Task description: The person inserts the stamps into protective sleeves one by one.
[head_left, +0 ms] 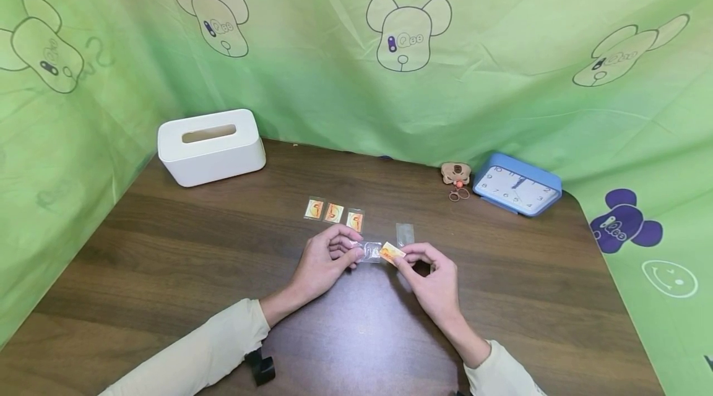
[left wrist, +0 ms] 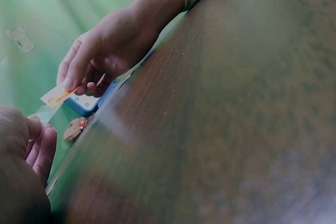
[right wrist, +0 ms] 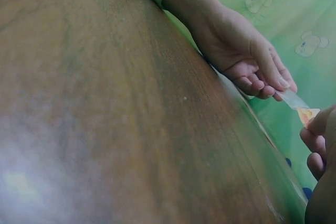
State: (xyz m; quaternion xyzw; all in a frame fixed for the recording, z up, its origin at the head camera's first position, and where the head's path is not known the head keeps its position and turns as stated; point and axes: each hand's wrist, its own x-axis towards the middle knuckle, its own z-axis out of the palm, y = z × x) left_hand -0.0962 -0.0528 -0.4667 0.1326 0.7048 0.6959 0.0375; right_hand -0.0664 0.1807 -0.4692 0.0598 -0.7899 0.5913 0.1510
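My left hand (head_left: 328, 260) pinches a small clear plastic bag (head_left: 371, 252) between thumb and fingers. Between the thumb and forefinger of my right hand (head_left: 437, 278) is a small orange and yellow printed card (head_left: 392, 253), its left end right at the bag's mouth. In the left wrist view the card (left wrist: 56, 96) meets the bag (left wrist: 46, 113) between the two hands. From the right wrist the bag (right wrist: 292, 98) likewise reaches the card (right wrist: 307, 115). Behind the right fingers another clear bag (head_left: 405, 234) lies on the table.
Three bagged cards (head_left: 334, 213) lie in a row beyond my left hand. A white tissue box (head_left: 211, 147) stands at the back left. A blue clock (head_left: 518, 184) and a brown bear-like keychain (head_left: 456, 174) sit at the back right of the wooden table (head_left: 167, 260). Green curtain surrounds it.
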